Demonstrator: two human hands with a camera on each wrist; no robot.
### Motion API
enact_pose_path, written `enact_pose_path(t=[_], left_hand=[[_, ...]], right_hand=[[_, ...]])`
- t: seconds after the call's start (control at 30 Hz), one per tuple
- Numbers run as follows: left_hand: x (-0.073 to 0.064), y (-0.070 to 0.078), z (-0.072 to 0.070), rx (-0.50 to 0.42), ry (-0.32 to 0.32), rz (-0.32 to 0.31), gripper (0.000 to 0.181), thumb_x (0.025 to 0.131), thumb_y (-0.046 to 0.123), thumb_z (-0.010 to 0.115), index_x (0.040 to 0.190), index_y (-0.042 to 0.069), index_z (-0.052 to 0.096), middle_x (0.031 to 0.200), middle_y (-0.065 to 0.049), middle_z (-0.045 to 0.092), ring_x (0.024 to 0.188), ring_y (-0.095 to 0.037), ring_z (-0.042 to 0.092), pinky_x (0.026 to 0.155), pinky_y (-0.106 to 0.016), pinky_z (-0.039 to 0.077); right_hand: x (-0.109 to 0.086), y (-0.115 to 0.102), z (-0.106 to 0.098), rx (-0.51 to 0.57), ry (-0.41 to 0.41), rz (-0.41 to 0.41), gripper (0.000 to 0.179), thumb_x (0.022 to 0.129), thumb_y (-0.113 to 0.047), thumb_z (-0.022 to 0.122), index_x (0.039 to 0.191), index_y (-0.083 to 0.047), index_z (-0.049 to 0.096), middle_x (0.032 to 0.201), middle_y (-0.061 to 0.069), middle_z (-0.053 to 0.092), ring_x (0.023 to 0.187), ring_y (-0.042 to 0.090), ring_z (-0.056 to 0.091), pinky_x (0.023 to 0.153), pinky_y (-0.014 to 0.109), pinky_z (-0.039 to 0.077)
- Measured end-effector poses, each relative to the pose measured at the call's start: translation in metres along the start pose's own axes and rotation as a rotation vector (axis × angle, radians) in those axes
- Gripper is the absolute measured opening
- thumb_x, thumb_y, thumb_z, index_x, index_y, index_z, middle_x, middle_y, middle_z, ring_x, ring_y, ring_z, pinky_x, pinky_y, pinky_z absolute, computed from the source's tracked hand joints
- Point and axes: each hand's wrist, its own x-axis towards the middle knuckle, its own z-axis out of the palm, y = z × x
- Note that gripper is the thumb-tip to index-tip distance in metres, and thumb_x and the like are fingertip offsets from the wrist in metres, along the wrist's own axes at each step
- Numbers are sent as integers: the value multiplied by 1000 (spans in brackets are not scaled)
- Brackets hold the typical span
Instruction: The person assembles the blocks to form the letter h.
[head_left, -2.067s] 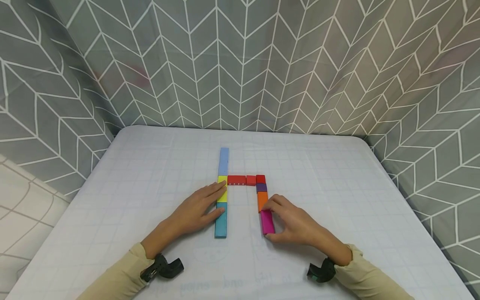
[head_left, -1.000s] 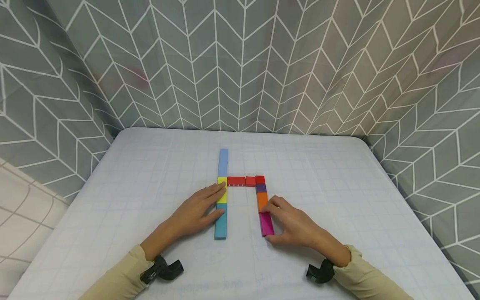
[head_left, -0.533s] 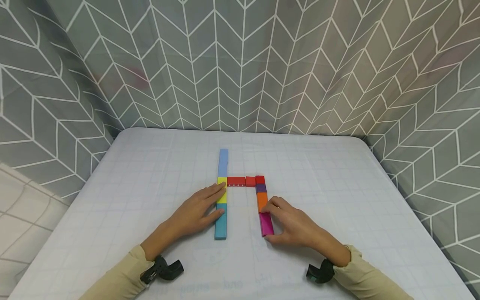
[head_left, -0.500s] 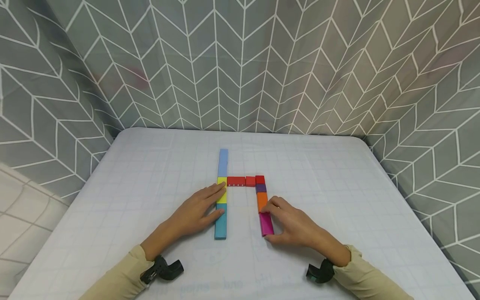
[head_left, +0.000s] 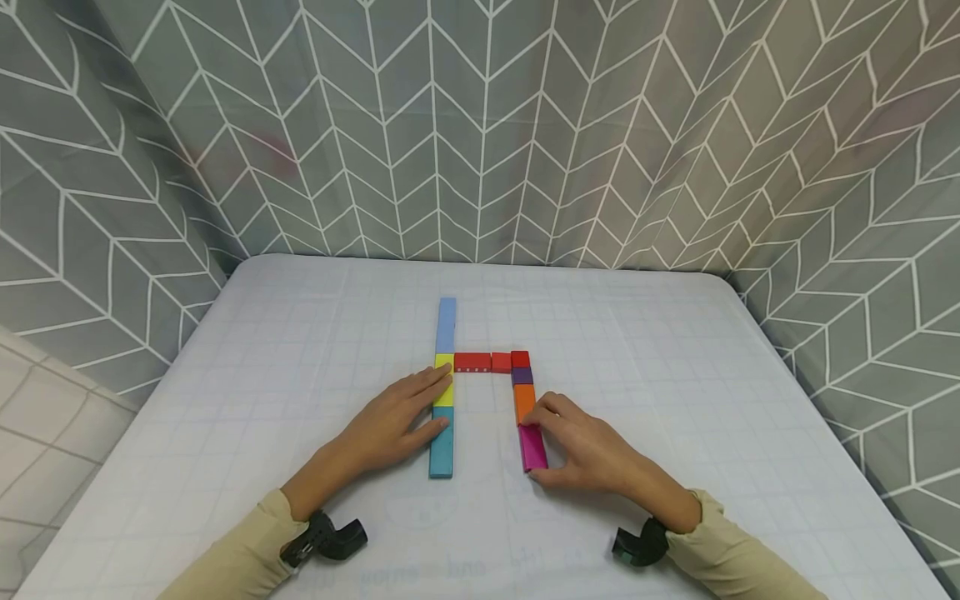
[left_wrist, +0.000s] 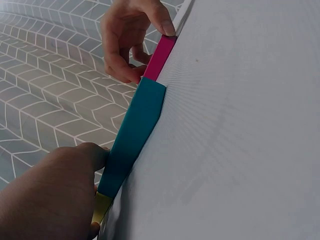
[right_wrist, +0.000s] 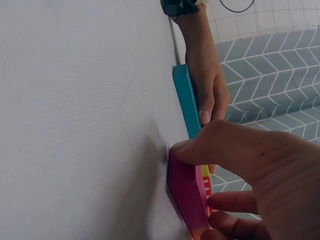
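Observation:
My left hand (head_left: 390,421) lies with fairly straight fingers across the yellow block (head_left: 443,398) and the teal block (head_left: 442,457). These two line up below a light blue block (head_left: 447,325) in one column. My right hand (head_left: 588,446) pinches the magenta block (head_left: 533,450) between thumb and fingers, thumb at its near end. Above it in the right-hand column are an orange block (head_left: 523,402), a purple block (head_left: 522,376) and a red block (head_left: 521,359). In the right wrist view, the thumb presses the magenta block (right_wrist: 187,192).
A longer red block (head_left: 472,362) with white dots and a short red block (head_left: 501,362) bridge the two columns. The table (head_left: 637,333) has a white cloth. A grey patterned curtain (head_left: 480,133) surrounds its back and sides. Black wrist cameras (head_left: 330,537) sit on both wrists.
Since the oldest frame, the magenta block has shifted very slightly left, closer in line below the orange block, with my right hand on it. My left hand stays put.

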Motion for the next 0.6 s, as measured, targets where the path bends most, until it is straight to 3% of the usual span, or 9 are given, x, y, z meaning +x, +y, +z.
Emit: enact_pose_path(t=[0.6], left_hand=[[0, 0, -1, -8, 0, 0, 67, 103, 40, 64, 157, 4, 46, 165, -9, 37, 151, -31, 33, 119, -51, 33]], right_hand=[[-1, 0, 0, 20, -5, 32, 53, 80, -33, 90, 124, -15, 67, 121, -5, 52, 106, 10, 51, 82, 26, 56]])
